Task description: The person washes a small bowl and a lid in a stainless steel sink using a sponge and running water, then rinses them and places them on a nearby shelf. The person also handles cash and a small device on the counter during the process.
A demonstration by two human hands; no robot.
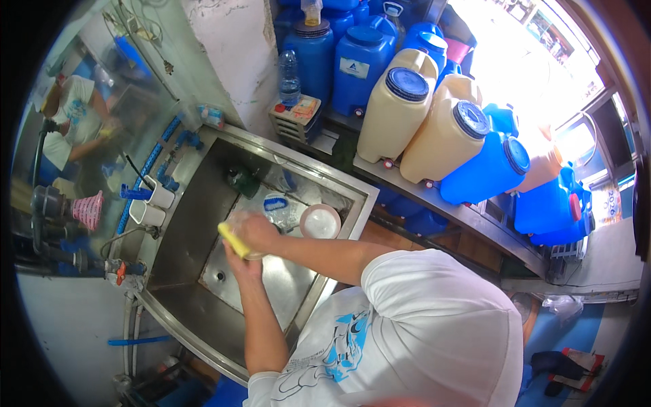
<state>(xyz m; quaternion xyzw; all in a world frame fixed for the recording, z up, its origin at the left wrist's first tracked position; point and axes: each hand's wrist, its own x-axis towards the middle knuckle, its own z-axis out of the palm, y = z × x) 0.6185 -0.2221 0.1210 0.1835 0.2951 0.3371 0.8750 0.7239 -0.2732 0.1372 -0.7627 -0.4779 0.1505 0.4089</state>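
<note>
Both my hands meet over the steel sink. My right hand, slightly blurred, is closed on a yellow sponge. Just below it my left hand is curled with its palm up, around something pale with a rounded edge that the sponge and right hand mostly cover. Beyond my hands, in the sink, lie a blue brush among clear plastic items and a pinkish round bowl with a whitish inside. A dark green container sits in the far corner.
An orange-handled valve and white holders line the sink's left side. On a shelf at the right stand cream jugs and blue jugs. A water bottle tops a small rack beyond the sink.
</note>
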